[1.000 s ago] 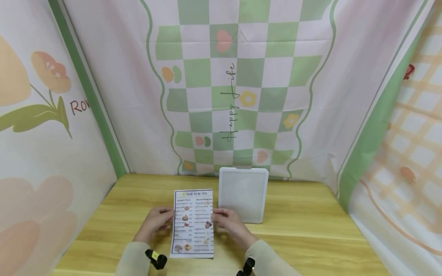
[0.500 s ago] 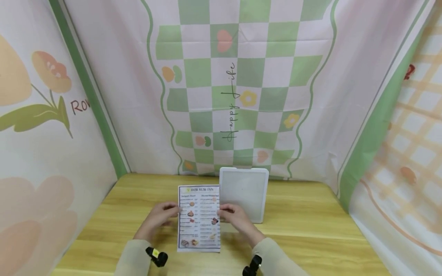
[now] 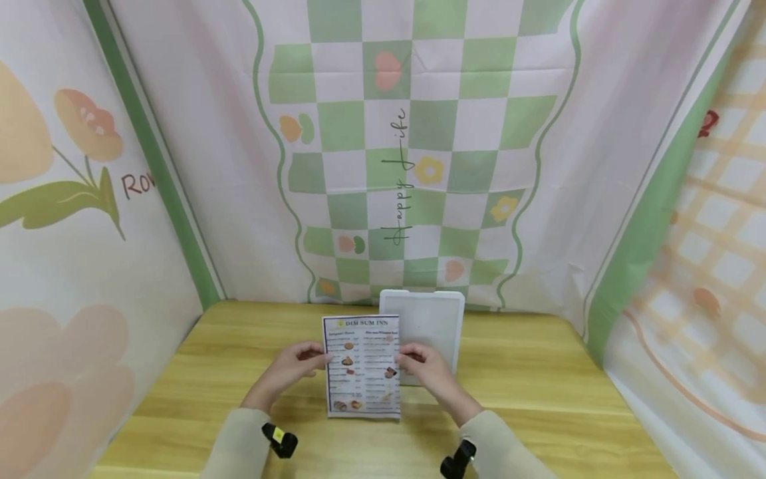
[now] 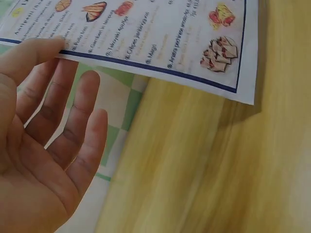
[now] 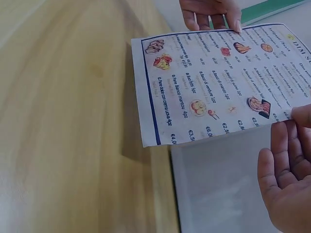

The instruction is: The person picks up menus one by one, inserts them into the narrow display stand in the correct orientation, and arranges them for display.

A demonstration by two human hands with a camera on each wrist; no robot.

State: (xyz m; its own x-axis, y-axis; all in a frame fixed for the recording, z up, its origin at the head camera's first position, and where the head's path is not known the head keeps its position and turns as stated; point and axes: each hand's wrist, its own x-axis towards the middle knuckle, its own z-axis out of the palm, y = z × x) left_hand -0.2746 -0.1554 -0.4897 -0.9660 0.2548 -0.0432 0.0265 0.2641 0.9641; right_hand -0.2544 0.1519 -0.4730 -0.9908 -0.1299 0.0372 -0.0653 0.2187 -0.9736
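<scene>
A paper menu (image 3: 362,369) headed "DIM SUM INN" is held up between both hands, in front of a white board (image 3: 429,332) and covering part of its left side. My left hand (image 3: 288,369) pinches the menu's left edge between thumb and fingers; in the left wrist view the thumb lies on the printed face, the other fingers spread behind. On the opposite edge, my right hand (image 3: 432,372) pinches the sheet the same way. The right wrist view shows the menu (image 5: 214,82) raised off the table, its shadow beneath.
The white-framed board stands upright on the wood-grain table (image 3: 526,399). A green-and-white checked cloth (image 3: 413,166) hangs behind the table, with printed fabric walls on both sides. Black wrist cameras sit on the sleeves.
Both hands have carried the menu right and away from me. It now overlaps the board's left part, which it stood clear of a second ago, and it looks tilted more upright.
</scene>
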